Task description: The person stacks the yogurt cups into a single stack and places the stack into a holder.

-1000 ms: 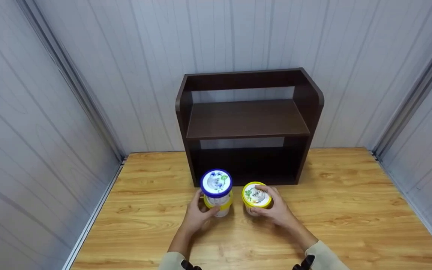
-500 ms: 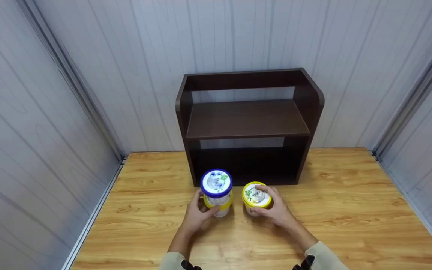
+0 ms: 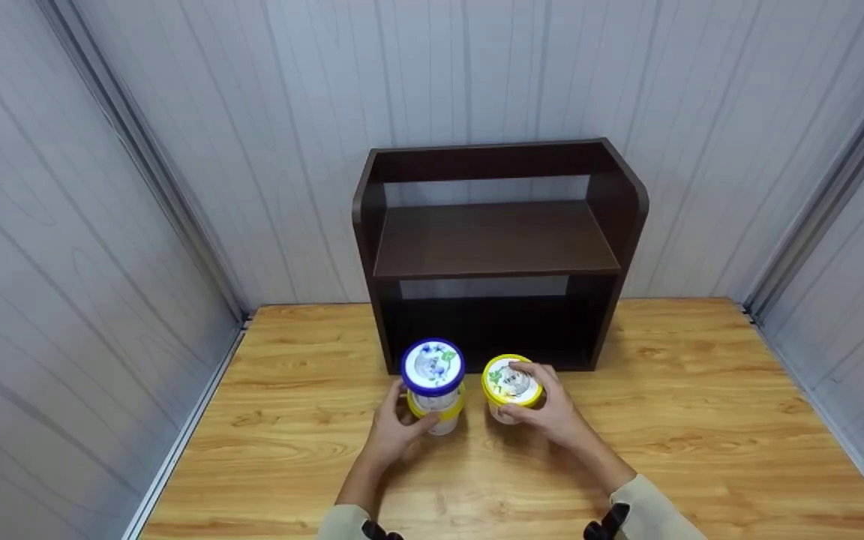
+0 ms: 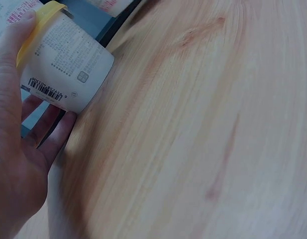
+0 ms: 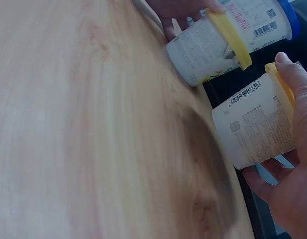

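My left hand [image 3: 393, 436] grips a white paper tub [image 4: 76, 59] with a yellow lid, thumb at the lid's rim and fingers round the far side. A second tub [image 3: 433, 366], with a blue lid, stands upright on top of that yellow lid. My right hand [image 3: 561, 417] holds another yellow-lidded tub [image 5: 257, 122], thumb and fingers round its lid. In the right wrist view a shadow lies on the wood beneath this tub, whose base shows raised a little. A gap separates it from the stacked pair.
A dark brown two-tier shelf [image 3: 496, 240] stands directly behind the tubs, against the panelled back wall [image 3: 312, 150]. Its lower compartment [image 3: 492, 322] faces the hands. The wood-grain table [image 3: 289, 450] extends to both sides, between pale side walls.
My right hand has lifted its yellow-lidded tub slightly and moved it a little toward the shelf. The left hand and the stacked tubs have stayed put.
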